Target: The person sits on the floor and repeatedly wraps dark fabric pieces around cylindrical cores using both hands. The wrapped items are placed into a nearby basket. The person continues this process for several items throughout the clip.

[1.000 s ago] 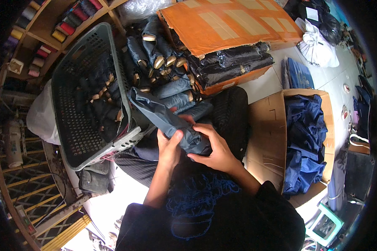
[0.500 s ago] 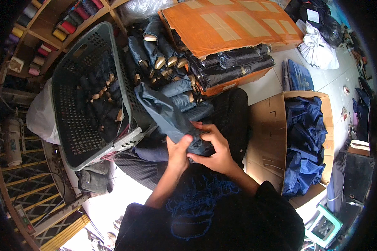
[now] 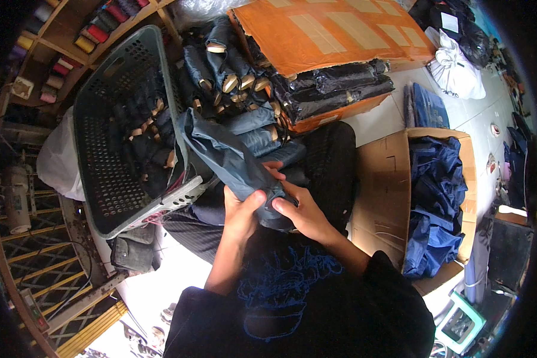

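Observation:
Between my hands, at mid-lap, is what looks like a folded umbrella (image 3: 221,158) in slate-blue cloth. Its loose upper end slants up and left beside the basket, and its dark, bunched lower end points at my chest. My left hand (image 3: 241,209) is closed round the left side, thumb laid along the cloth. My right hand (image 3: 304,212) grips the lower right side, its thumb pressed on top and some fingers hidden behind. Just beyond lie several rolled umbrellas (image 3: 259,142) in the same cloth, tan handle ends showing on many.
Left of me stands a dark perforated basket (image 3: 174,98) of dark items with tan ends. An orange carton (image 3: 340,36) and black plastic-wrapped packs (image 3: 334,89) lie ahead. On the right is an open cardboard box (image 3: 379,197) of navy cloth (image 3: 435,203). Thread spools (image 3: 98,34) fill shelves at upper left.
The umbrella has shifted slightly left, its loose end nearer the basket. My left hand moved left with it; my right thumb now lies on top of the cloth.

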Demonstrator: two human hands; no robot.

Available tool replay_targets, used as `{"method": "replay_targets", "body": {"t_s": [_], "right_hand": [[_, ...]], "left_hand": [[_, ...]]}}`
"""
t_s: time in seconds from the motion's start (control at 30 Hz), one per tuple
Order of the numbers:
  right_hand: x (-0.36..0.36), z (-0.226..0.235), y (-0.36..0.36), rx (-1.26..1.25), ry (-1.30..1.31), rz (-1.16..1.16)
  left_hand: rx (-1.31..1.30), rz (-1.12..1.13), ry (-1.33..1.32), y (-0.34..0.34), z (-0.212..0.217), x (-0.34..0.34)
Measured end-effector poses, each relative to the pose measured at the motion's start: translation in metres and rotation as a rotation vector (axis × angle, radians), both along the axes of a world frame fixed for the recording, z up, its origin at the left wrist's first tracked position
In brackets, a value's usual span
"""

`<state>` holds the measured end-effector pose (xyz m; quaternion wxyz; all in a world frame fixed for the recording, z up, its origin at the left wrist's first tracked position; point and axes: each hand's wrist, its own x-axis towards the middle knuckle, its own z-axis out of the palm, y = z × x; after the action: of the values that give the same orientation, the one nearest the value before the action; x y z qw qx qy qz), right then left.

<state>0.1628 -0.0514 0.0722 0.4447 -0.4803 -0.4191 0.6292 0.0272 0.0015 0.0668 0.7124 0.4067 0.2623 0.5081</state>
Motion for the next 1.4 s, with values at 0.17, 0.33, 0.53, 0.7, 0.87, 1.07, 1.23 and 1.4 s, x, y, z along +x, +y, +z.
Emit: {"method": "replay_targets", "body": {"t_s": [0.17,0.33,0.53,0.7,0.87,1.07,1.23,1.4], "right_hand": [[0.002,-0.007,-0.004,0.016,0.04,-0.018],[0.001,-0.012,-0.007,0.068,0.12,-0.063],[0.005,-0.009,0.006,-0.061,0.172,-0.136],[0.004,-0.004,0.007,-0.171,0.265,-0.152],[-0.001,-0.018,0.01,0.003,-0.109,-0.258],[0.003,-0.019,0.011,-0.028,-0.031,-0.311],[0.009,-0.022,0.007,-0.121,0.029,-0.234],[0.007,-0.013,0.002,0.031,-0.113,-0.1]], "left_hand": [[-0.044,-0.12,-0.069,0.001,0.002,-0.001],[-0.077,-0.042,0.083,-0.009,0.001,-0.008],[0.954,0.524,0.965,-0.009,0.013,-0.015],[1.049,0.451,0.978,0.001,0.017,-0.015],[0.99,0.485,1.015,-0.005,0.012,-0.001],[0.685,0.505,0.806,-0.003,-0.006,0.013],[0.367,0.516,0.138,-0.005,-0.025,0.018],[-0.136,0.033,-0.021,0.001,0.004,0.015]]}}
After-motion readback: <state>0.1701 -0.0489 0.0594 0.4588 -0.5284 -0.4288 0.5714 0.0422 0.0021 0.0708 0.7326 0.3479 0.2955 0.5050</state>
